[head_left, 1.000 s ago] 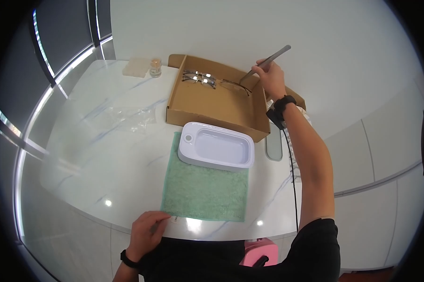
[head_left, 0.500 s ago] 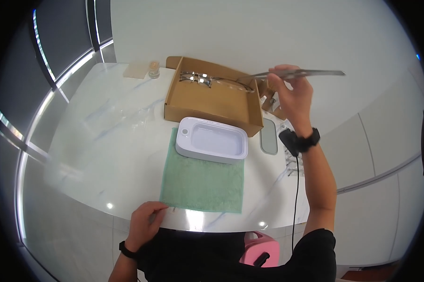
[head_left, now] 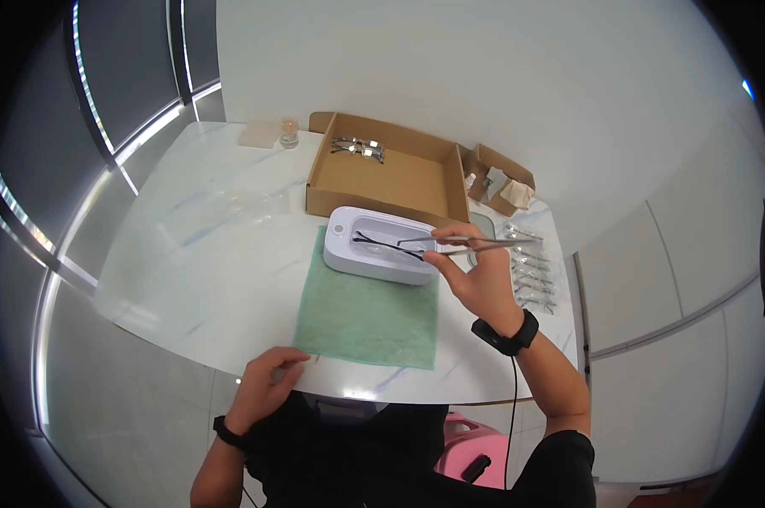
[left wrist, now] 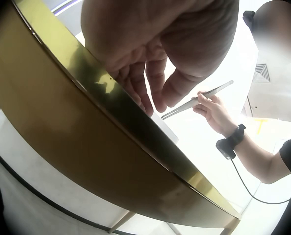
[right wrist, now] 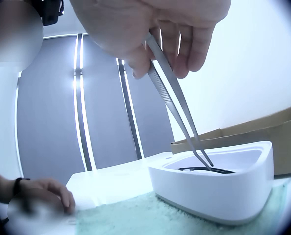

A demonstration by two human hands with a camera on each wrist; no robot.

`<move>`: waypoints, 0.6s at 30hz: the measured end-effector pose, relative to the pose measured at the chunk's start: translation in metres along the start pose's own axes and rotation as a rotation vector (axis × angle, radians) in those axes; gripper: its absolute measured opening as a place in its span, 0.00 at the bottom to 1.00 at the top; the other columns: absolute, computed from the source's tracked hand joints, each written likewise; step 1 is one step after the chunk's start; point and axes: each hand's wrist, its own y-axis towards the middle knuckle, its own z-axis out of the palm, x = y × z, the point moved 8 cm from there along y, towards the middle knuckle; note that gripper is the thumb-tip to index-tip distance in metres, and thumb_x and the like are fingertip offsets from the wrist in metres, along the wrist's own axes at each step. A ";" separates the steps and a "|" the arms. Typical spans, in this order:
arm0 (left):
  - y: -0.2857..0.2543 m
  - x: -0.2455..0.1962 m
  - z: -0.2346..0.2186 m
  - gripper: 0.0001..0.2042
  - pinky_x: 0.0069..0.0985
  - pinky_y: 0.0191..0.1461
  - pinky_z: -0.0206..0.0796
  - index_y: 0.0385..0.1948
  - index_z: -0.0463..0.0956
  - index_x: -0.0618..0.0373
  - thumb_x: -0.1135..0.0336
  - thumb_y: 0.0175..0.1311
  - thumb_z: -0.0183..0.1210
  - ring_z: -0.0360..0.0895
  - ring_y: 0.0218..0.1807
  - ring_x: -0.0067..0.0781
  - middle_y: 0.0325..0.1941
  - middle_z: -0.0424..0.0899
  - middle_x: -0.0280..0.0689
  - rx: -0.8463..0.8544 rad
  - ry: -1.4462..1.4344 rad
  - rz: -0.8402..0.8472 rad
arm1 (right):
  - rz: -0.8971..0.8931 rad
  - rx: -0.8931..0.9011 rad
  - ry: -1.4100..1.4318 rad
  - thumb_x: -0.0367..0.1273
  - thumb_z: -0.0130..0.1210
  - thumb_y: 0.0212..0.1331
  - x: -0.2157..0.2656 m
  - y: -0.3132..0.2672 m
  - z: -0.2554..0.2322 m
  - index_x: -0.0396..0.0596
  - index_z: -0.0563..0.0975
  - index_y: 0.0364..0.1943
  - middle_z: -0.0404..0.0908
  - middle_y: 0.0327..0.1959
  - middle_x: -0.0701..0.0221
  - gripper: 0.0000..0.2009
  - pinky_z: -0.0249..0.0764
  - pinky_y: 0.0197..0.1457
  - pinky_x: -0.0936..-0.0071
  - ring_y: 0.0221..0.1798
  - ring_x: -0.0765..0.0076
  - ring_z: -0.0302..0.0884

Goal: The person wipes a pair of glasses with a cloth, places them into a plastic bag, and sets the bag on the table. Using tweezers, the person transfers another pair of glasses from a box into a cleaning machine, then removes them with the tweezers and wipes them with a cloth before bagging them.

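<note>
My right hand [head_left: 446,250] pinches long metal tweezers [head_left: 484,244] and holds them level over the white tub [head_left: 340,254]. The tweezer tips grip a thin dark pair of glasses [head_left: 372,244], which lies inside the tub. In the right wrist view the tweezers [right wrist: 177,100] slant down to the glasses [right wrist: 204,170] in the tub [right wrist: 219,191]. The tub stands on a green towel [head_left: 370,317]. My left hand [head_left: 279,366] rests at the table's near edge by the towel's corner, fingers relaxed, holding nothing. In the left wrist view its fingers [left wrist: 148,81] lie over the table rim [left wrist: 111,127].
An open cardboard box [head_left: 382,182] behind the tub holds more glasses [head_left: 359,148]. A row of several glasses [head_left: 528,271] lies right of the tub, with a small box [head_left: 503,182] behind it. A small jar [head_left: 289,133] and a pale pad [head_left: 260,133] stand far back.
My right hand has carried the glasses in the tweezers from the cardboard box, up and over, then down into the white tub. My left hand has stayed at the towel's corner.
</note>
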 end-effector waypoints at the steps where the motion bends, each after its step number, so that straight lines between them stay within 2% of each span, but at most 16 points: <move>1: -0.002 0.000 0.001 0.08 0.25 0.47 0.72 0.42 0.80 0.60 0.75 0.63 0.58 0.81 0.42 0.31 0.41 0.84 0.39 0.016 -0.015 -0.020 | -0.022 0.009 0.024 0.33 0.70 0.52 0.002 -0.005 -0.001 0.44 0.80 0.41 0.84 0.36 0.64 0.15 0.77 0.44 0.71 0.40 0.64 0.84; 8: -0.007 -0.010 -0.004 0.08 0.24 0.47 0.72 0.43 0.80 0.60 0.74 0.64 0.59 0.80 0.42 0.29 0.42 0.84 0.38 0.052 0.014 -0.102 | 0.014 -0.072 0.136 0.30 0.70 0.52 -0.001 -0.028 -0.013 0.44 0.80 0.44 0.85 0.39 0.66 0.16 0.77 0.48 0.72 0.42 0.67 0.82; 11: -0.004 -0.028 -0.010 0.08 0.25 0.46 0.72 0.44 0.80 0.59 0.74 0.64 0.59 0.80 0.43 0.31 0.44 0.84 0.39 0.060 0.056 -0.025 | 0.009 -0.104 0.134 0.29 0.70 0.52 -0.003 -0.031 -0.014 0.44 0.80 0.44 0.85 0.39 0.67 0.15 0.77 0.49 0.73 0.42 0.68 0.82; 14: 0.004 -0.058 -0.019 0.13 0.25 0.50 0.71 0.48 0.79 0.59 0.75 0.62 0.60 0.79 0.48 0.32 0.50 0.83 0.39 0.106 0.092 0.032 | 0.025 -0.102 0.171 0.29 0.69 0.52 -0.006 -0.031 -0.009 0.45 0.80 0.44 0.84 0.39 0.67 0.15 0.77 0.49 0.73 0.42 0.69 0.82; 16: 0.015 -0.083 -0.021 0.20 0.26 0.52 0.70 0.56 0.75 0.56 0.73 0.61 0.62 0.78 0.53 0.35 0.56 0.79 0.41 0.185 0.190 0.112 | 0.013 -0.115 0.178 0.29 0.69 0.53 -0.008 -0.031 -0.006 0.45 0.80 0.44 0.84 0.39 0.67 0.15 0.77 0.49 0.74 0.42 0.69 0.82; 18: 0.031 -0.104 -0.023 0.22 0.28 0.53 0.70 0.59 0.72 0.56 0.72 0.61 0.62 0.76 0.55 0.38 0.58 0.77 0.42 0.213 0.286 0.146 | 0.002 -0.127 0.184 0.29 0.69 0.53 -0.010 -0.031 -0.005 0.45 0.80 0.44 0.84 0.39 0.67 0.15 0.77 0.49 0.74 0.43 0.69 0.82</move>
